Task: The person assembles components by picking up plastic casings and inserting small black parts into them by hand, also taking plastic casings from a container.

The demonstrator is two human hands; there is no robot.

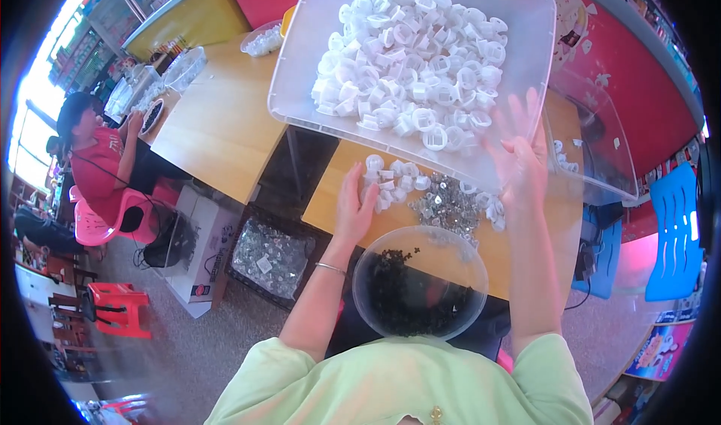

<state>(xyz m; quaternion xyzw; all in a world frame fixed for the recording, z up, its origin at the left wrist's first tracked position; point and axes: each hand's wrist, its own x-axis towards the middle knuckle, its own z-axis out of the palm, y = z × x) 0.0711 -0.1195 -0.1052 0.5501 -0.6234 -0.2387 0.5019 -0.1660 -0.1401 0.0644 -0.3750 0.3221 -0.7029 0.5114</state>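
Bin [297, 79] of white parts [409, 57]
Translucent, rectangular with rounded corners, open top facing the wearer; heaped across the middle with small, hollow, ring-like plastic shapes, jumbled at all angles, with bare floor showing along the left and near sides. Just beyond the near edge, similar loose parts [390, 181] in a scattered cluster.

Translucent tub [300, 87], white parts [405, 57], right fingers [517, 115] spread

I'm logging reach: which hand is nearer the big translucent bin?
Right: right hand at the bin, by its near right corner; left hand below, beside loose white pieces.
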